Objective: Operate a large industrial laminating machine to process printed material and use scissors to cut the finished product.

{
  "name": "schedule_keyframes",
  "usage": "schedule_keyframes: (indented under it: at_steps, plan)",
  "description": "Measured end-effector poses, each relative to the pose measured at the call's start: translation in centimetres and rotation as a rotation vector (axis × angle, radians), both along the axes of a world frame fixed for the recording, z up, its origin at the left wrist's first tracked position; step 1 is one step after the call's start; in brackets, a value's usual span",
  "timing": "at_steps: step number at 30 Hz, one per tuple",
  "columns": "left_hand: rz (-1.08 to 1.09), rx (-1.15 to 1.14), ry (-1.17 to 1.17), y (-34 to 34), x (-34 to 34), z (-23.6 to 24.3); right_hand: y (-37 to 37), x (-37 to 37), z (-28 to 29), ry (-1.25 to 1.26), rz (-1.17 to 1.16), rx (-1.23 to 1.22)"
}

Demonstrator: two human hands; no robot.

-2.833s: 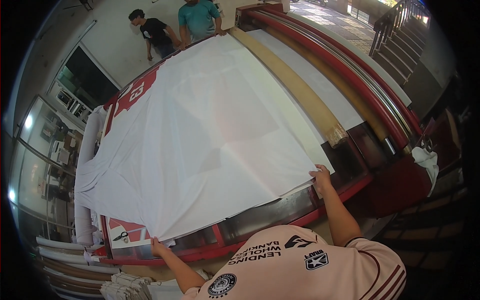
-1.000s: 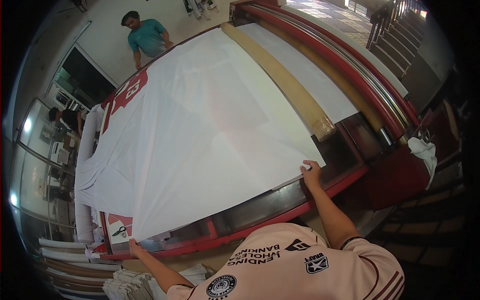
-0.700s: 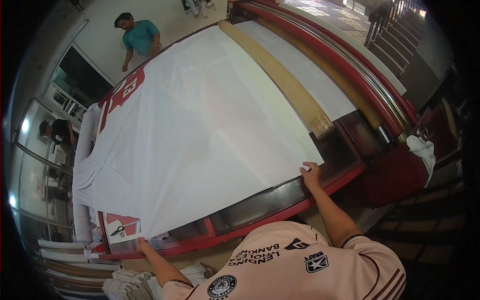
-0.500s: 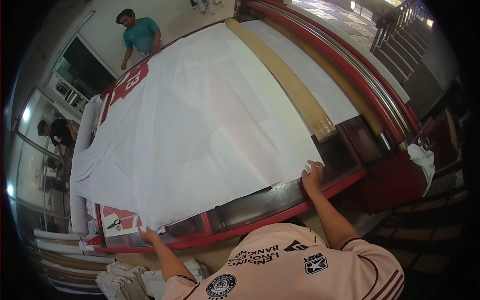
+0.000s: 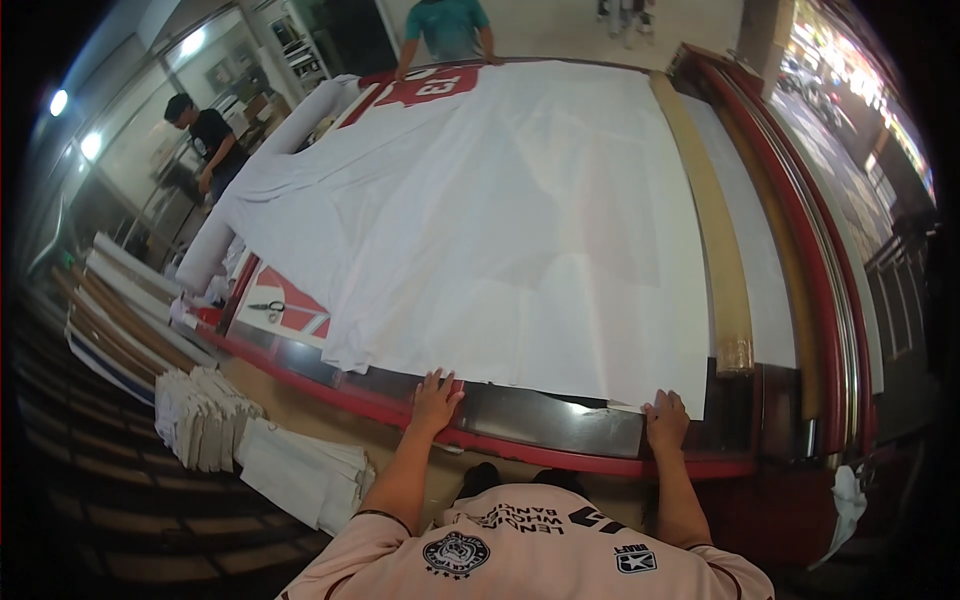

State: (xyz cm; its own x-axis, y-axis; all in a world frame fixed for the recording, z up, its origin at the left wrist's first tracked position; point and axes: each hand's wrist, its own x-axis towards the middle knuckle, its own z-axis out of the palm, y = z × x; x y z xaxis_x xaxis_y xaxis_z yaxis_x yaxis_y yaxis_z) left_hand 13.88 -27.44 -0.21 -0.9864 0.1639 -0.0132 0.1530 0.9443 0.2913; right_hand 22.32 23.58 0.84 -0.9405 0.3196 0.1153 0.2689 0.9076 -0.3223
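A wide white fabric sheet (image 5: 500, 220) covers much of the red-framed machine table (image 5: 560, 456), wrinkled at its left side. My left hand (image 5: 436, 403) rests at the sheet's near edge with fingers spread. My right hand (image 5: 667, 420) touches that edge near its right corner, fingers loosely apart. Red printed pieces (image 5: 428, 86) show along the far side. Scissors (image 5: 267, 311) lie on red-and-white paper at the near left. Right of the sheet, a long tan tube (image 5: 720, 280) lies lengthwise over another white sheet (image 5: 770, 330).
A person in teal (image 5: 444, 30) stands at the far end; another in black (image 5: 212, 140) is at the left. A grey roll (image 5: 205, 250), leaning rolls (image 5: 120, 310) and paper stacks (image 5: 205, 420) flank the left. Red and steel rollers (image 5: 835, 300) line the right.
My view has turned to face the table more squarely. My left hand has left the fabric corner and moved right along the edge. The person in black went to the left side.
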Motion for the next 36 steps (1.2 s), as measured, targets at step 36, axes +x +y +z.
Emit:
schedule_keyframes:
  at_steps: [36]
  plan:
    - [1.065, 0.611, -0.328, -53.2, 36.7, -15.9, -67.9, -26.2, 6.0, -1.034, 0.734, 0.34]
